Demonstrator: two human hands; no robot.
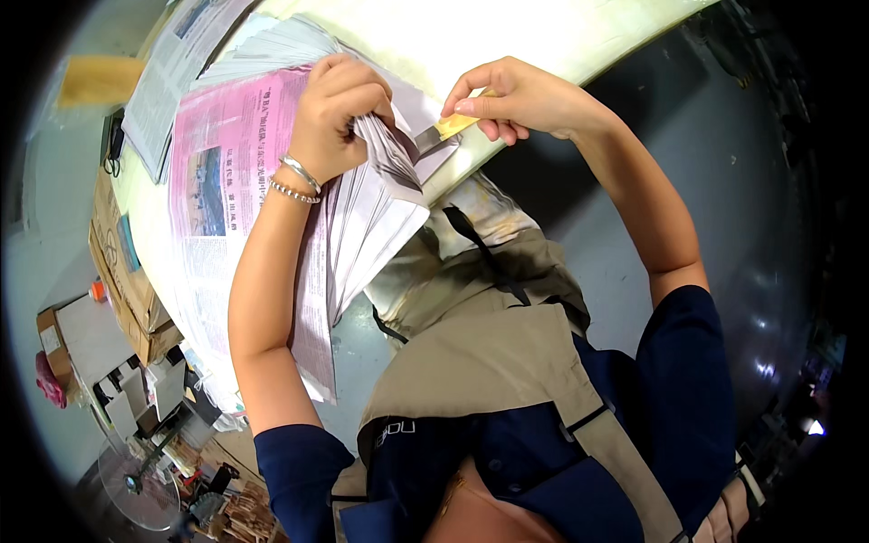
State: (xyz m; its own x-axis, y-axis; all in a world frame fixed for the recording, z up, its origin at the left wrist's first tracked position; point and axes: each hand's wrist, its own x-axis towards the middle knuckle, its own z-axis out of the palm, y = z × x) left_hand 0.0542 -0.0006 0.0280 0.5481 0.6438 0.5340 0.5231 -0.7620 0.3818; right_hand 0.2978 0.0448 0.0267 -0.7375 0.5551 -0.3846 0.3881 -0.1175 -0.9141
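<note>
Head view | left hand [337, 118] grips newspaper stack [362, 208] on pale table [507, 36]; right hand [507, 95] pinches yellow strip [455, 124]; grey floor [724, 181]

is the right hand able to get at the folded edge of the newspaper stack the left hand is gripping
Probably yes. The right hand, pinching a small yellow piece, sits just beside the stack's edge with nothing between them. The left hand holds the papers bent up toward it.

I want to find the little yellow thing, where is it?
In the head view, the small yellow piece is near the top middle, pinched in the right hand, just right of the newspaper stack that the left hand grips at the table's edge.
</note>
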